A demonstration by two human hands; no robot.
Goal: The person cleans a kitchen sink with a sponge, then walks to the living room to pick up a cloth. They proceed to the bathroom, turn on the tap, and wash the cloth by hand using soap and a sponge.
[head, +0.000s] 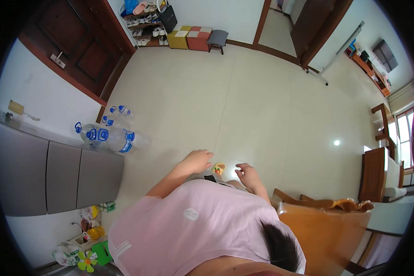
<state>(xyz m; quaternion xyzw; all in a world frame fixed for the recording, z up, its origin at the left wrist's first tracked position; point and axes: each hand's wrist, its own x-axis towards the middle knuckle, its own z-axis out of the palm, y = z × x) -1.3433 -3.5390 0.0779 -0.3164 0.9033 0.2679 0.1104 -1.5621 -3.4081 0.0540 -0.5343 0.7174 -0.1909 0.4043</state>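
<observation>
My left hand (197, 161) hangs in front of my waist, thumb apart from the loosely bent fingers, with nothing in it. Across from it, my right hand (249, 175) is also bare, its fingers slightly curled and spread. A yellow slipper (218, 168) with a red and green ornament shows on the floor between the two hands. Pale glossy floor tiles (255, 103) stretch out ahead of me. Nearest on the right is a brown wooden table (324, 238) with chairs (296, 200) along its far edge.
Large plastic bottles (117, 138) with blue caps stand left, beside a grey refrigerator (62, 179). Ahead are a dark wooden door (79, 45), a shoe rack (146, 24), cube stools (199, 38), a grey footstool (218, 38) and a wheeled metal stand (338, 53). A wooden bench (374, 174) sits right.
</observation>
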